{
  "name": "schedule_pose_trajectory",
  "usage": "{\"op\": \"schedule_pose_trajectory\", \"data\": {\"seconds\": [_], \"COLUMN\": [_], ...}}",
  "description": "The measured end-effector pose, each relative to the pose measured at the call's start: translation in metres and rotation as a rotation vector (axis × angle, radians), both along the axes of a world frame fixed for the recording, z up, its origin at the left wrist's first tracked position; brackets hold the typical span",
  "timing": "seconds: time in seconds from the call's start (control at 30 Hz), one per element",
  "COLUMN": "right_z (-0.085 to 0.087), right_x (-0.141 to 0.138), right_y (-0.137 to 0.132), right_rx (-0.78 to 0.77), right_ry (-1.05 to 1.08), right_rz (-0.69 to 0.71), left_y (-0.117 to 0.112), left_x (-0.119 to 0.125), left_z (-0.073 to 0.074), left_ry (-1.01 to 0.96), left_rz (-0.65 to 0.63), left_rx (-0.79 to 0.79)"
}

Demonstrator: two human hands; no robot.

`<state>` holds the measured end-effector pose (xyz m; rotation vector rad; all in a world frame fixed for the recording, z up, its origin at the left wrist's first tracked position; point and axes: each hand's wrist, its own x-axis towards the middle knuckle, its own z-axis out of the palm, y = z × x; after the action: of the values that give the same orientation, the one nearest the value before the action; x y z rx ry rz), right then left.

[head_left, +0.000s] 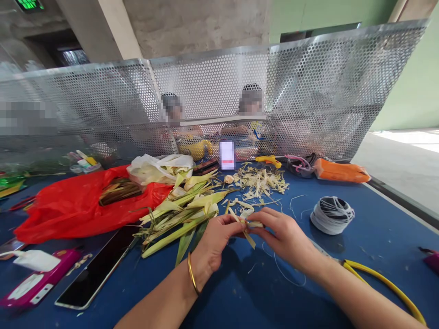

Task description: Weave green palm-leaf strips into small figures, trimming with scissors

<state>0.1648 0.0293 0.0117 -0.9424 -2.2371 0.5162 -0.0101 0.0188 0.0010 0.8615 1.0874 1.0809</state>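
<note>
My left hand (219, 235) pinches a pale corn husk strip (250, 238) just above the blue table. Fingers of my right hand (279, 233) close on the same husk from the other side, and the two hands nearly meet. A gold bangle (193, 274) circles my left wrist. Left of my hands lies a heap of green and yellow corn husks (185, 214). Beyond them is a scatter of thin husk scraps (264, 183). A roll of white string (332, 215) sits to the right. Fine loose thread lies below my right hand.
On the left are a red plastic bag (82, 201), a dark tablet (99, 269) and a magenta power strip (43, 278). A lit phone (227, 155) stands before a perforated metal screen (308, 91). Yellow-handled pliers (384, 278) lie under my right forearm. People sit behind the screen.
</note>
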Motion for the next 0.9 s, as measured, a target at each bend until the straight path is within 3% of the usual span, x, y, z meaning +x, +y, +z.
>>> {"op": "schedule_pose_trajectory", "data": {"seconds": [0.1, 0.2, 0.4, 0.53, 0.67, 0.77, 0.9], "right_z": [0.0015, 0.002, 0.0015, 0.0019, -0.0001, -0.0007, 0.0022], "right_x": [0.0028, 0.004, 0.0011, -0.003, -0.0044, -0.0014, 0.0052], "right_y": [0.0014, 0.0029, 0.0016, -0.0004, -0.0005, 0.0007, 0.0029], "right_rx": [0.064, 0.027, -0.027, -0.149, -0.248, -0.141, 0.113], "right_ry": [-0.028, 0.028, 0.056, 0.096, 0.134, 0.135, -0.004], "right_rz": [0.101, 0.118, -0.037, -0.1, -0.119, -0.039, 0.124], "left_y": [0.0004, -0.0001, -0.0019, -0.0034, -0.0038, -0.003, -0.001], "left_x": [-0.0039, -0.0055, -0.0043, -0.0029, -0.0005, -0.0002, -0.0031], "left_z": [0.0018, 0.0034, 0.0019, 0.0033, 0.0028, 0.001, -0.0006], "left_ry": [-0.063, -0.058, 0.028, 0.073, 0.027, -0.05, -0.142], "left_rz": [-0.05, -0.121, -0.165, -0.203, -0.148, -0.123, -0.139], "left_rx": [-0.062, -0.085, -0.064, -0.054, -0.055, -0.092, -0.128]}}
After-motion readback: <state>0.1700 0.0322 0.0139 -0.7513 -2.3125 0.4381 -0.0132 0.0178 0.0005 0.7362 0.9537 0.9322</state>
